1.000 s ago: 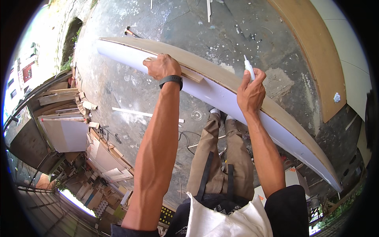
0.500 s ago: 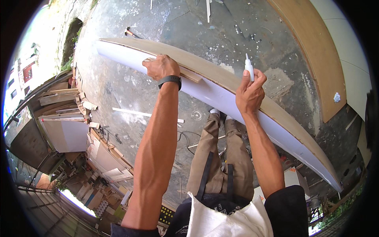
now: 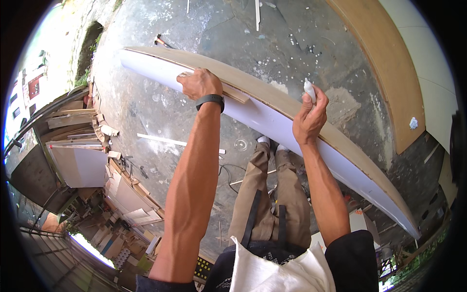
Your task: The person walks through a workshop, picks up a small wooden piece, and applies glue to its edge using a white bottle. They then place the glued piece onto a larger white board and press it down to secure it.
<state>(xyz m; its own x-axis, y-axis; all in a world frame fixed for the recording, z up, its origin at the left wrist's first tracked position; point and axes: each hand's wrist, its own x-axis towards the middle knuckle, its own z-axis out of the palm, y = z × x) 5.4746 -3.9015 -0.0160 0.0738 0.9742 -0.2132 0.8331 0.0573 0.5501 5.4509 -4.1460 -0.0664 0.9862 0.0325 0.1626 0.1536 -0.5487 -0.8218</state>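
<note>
A long panel (image 3: 272, 117), with a brown edge and upper side and a glossy white face toward me, stands on edge across the view. My left hand (image 3: 201, 83) is closed on a short wooden strip (image 3: 237, 94), holding it against the panel just below its upper edge. Part of the strip is hidden under my fingers. My right hand (image 3: 310, 117) grips a small white squeeze bottle (image 3: 309, 91) between thumb and fingers. The bottle is held above the panel, its narrow tip pointing up and away from me, touching nothing.
A hammer (image 3: 162, 41) lies on the stained concrete floor beyond the panel. To the right is a large brown board (image 3: 389, 73) with a crumpled white scrap (image 3: 413, 122) on it. Wood offcuts (image 3: 73, 119) are piled at left. A white strip (image 3: 163, 139) and a cable lie near my feet.
My right hand has tilted the bottle, so its tip shows shorter and lower. The left hand and the strip stay in nearly the same place.
</note>
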